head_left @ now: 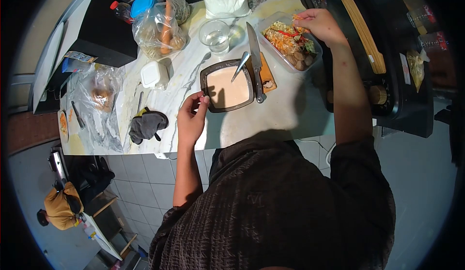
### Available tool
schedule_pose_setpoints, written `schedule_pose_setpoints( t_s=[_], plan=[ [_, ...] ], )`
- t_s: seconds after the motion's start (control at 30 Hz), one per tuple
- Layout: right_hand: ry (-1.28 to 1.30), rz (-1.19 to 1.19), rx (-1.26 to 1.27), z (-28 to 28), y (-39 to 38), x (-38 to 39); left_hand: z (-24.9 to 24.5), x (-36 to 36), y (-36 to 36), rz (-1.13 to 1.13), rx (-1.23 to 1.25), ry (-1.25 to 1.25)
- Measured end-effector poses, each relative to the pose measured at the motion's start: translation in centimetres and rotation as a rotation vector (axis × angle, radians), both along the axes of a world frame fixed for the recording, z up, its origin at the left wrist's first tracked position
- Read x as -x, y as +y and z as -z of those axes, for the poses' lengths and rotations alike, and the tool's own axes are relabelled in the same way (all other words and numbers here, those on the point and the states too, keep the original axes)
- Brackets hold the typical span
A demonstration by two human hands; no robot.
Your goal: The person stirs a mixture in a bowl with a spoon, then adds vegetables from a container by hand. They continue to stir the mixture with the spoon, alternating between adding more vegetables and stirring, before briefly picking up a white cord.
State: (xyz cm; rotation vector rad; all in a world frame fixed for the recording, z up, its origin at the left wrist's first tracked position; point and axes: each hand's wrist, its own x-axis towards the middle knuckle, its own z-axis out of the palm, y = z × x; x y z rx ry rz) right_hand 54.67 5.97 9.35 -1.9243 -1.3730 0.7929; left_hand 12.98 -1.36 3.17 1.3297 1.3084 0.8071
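A square dark-rimmed bowl (220, 107) of pale pinkish batter sits in front of me, a metal spoon (240, 66) leaning in it. My left hand (192, 117) has its thumb and fingers closed at the bowl's left edge. Over a clear plastic container (295, 70), my right hand (319, 23) pinches some orange shredded vegetables (299, 20). The container holds more shredded vegetables (281, 39), red chilli strips (289, 33) and several brown round pieces (300, 61). Between bowl and container, a large knife (254, 47) lies partly over a small wooden board (268, 73).
Behind the bowl stand a clear cup of water (214, 37) and a bag of white powder (224, 1). Leftward are a white-lidded tub (154, 75), a dark grey cloth (147, 125) and bagged carrots (166, 27). A black stove (373, 83) borders the right. Another person (63, 207) is at lower left.
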Motion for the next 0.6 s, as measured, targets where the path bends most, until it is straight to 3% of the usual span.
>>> schedule_pose_setpoints(
  t_s=[0.2,0.4,0.6],
  plan=[
    [0.130,0.025,-0.036,-1.6,-1.0,0.9,-0.2,-0.2,0.3,-0.001,0.000,-0.010],
    [-0.008,0.067,-0.110,0.8,-0.7,-0.2,-0.5,-0.6,0.0,0.013,0.007,0.027],
    [0.041,0.152,-0.115,1.5,-1.1,-0.6,0.5,-0.2,-0.3,0.018,0.033,0.012]
  ],
)
